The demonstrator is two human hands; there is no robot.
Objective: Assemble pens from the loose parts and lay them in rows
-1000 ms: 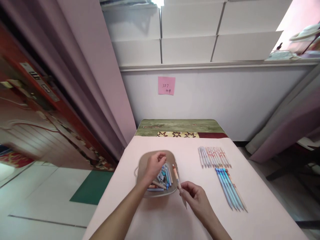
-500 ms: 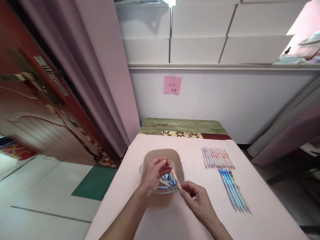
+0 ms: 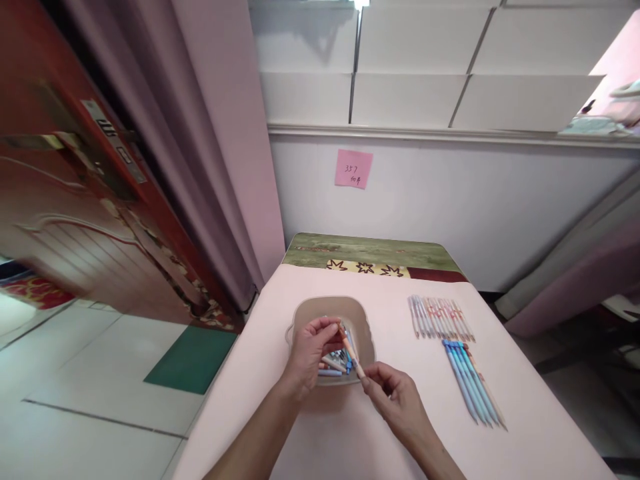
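Between my two hands, above the front right part of a beige plastic basket (image 3: 333, 305), is an orange and cream pen (image 3: 351, 348). My left hand (image 3: 313, 350) pinches its orange upper end; my right hand (image 3: 395, 398) grips the lower end near the basket's front right corner. Inside the basket lie several loose pens (image 3: 335, 365), blue, white and pale, partly covered by my left hand. To the right, a row of pale, clear-looking pens (image 3: 440, 317) lies side by side. Nearer me is a group of blue pens (image 3: 469, 385) with one orange and cream pen (image 3: 487, 393) at its right edge.
A pale pink cover (image 3: 325, 440) lies over the table, leaving a green patterned strip (image 3: 370, 250) showing at the back. Behind it stands a white wall with a pink note (image 3: 353, 169). A red-brown door (image 3: 100, 220) and a purple curtain (image 3: 220, 153) are on the left.
The camera view has shifted slightly, so the scene sits a little further right. Both hands keep their hold on the orange and cream pen, with hardly any movement.
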